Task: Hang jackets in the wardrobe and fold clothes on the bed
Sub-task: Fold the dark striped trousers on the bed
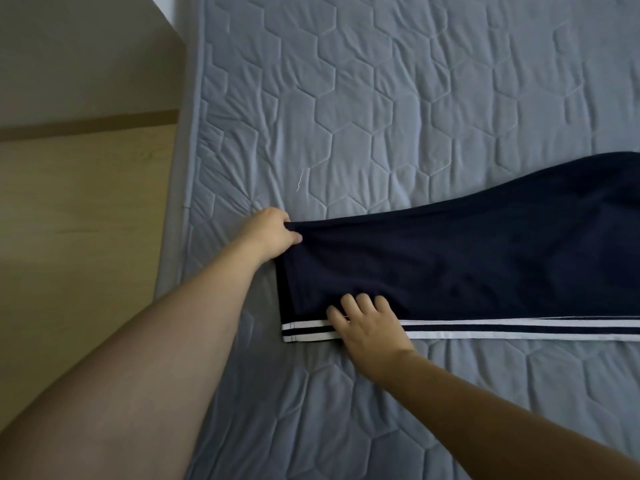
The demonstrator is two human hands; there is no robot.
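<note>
My left hand (273,233) pinches the hem corner of the navy trousers (467,268) on the bed (381,98). My right hand (367,323) presses flat, fingers straight, on the white side stripes (519,329).

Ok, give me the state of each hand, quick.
Left hand: closed, gripping the far corner of the navy trousers at the hem.
Right hand: open, fingers spread flat, pressing on the trousers by the white stripes.
</note>
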